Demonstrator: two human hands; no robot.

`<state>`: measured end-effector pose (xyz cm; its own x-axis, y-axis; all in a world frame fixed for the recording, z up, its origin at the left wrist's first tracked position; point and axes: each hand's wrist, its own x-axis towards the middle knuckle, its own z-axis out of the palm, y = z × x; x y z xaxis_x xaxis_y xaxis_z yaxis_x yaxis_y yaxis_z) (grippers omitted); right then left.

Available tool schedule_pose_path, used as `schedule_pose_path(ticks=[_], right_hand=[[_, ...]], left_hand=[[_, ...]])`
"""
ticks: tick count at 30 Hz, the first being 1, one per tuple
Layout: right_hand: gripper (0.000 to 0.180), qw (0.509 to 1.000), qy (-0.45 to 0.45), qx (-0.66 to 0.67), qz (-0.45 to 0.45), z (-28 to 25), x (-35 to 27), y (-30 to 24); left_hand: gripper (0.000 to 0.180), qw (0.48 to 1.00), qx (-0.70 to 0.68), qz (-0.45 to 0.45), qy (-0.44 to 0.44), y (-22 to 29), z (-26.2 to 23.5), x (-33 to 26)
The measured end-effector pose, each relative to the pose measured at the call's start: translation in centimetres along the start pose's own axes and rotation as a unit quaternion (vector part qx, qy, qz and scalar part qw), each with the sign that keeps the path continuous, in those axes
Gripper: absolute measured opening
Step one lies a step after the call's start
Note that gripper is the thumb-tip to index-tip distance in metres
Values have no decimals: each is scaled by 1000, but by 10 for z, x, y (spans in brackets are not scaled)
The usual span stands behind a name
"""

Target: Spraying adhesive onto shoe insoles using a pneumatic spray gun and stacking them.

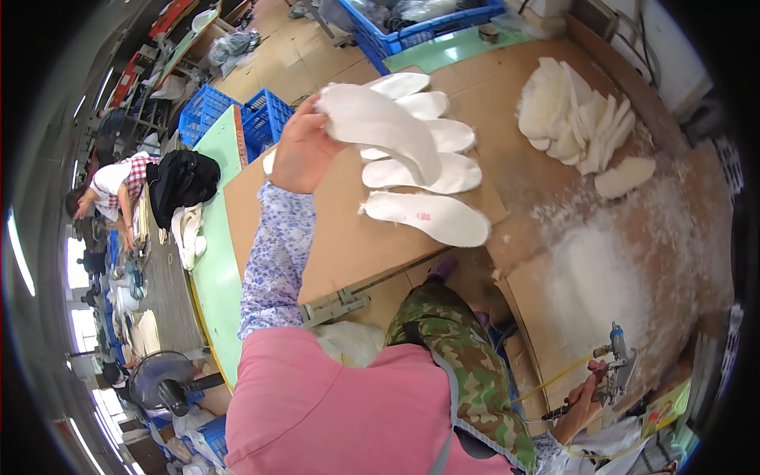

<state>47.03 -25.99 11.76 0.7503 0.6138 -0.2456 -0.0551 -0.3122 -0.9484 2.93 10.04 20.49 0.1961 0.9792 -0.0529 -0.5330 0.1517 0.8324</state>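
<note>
My left hand (pixel 301 152) is closed on the end of a white fluffy insole (pixel 380 123), lifted above the cardboard-covered table. Beneath and beside it several more white insoles lie in a row, the nearest (pixel 431 220) bearing a small red mark. The held insole partly covers the ones behind it. At the lower right, my right hand (pixel 582 402) grips a metal spray gun (pixel 617 356) with a blue fitting and a yellow hose. The gun is over the table area coated in white residue, away from the row of insoles.
A loose pile of cream-white insoles (pixel 576 119) sits at the far right, near white residue (pixel 594 269). Blue crates (pixel 431 32) stand beyond the table. On the left are a green tabletop (pixel 214 265), a black bag (pixel 184 186), a fan (pixel 168 385) and another person (pixel 119 186).
</note>
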Motion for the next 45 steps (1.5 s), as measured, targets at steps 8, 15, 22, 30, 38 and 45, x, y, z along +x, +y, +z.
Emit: schedule_pose_path(ticks=[8, 15, 22, 30, 38, 45], right_hand=[[36, 998, -11, -61, 28, 66, -4, -28], [37, 994, -23, -99, 42, 107, -1, -31], [37, 993, -32, -108, 47, 137, -9, -40], [36, 993, -9, -118, 29, 115, -12, -30], [33, 997, 26, -60, 42, 97, 16, -43], [33, 993, 101, 7, 66, 59, 19, -11]], left_hand=[[47, 989, 40, 54, 135, 61, -107, -2], [48, 974, -39, 80, 210, 52, -204, -15], [50, 925, 31, 12, 379, -27, -368, -70], [66, 776, 350, -243, 466, -54, -426, -70], [59, 469, 802, 98, 356, -69, -290, -10], [38, 781, 567, 238, -107, -207, -2, 180]])
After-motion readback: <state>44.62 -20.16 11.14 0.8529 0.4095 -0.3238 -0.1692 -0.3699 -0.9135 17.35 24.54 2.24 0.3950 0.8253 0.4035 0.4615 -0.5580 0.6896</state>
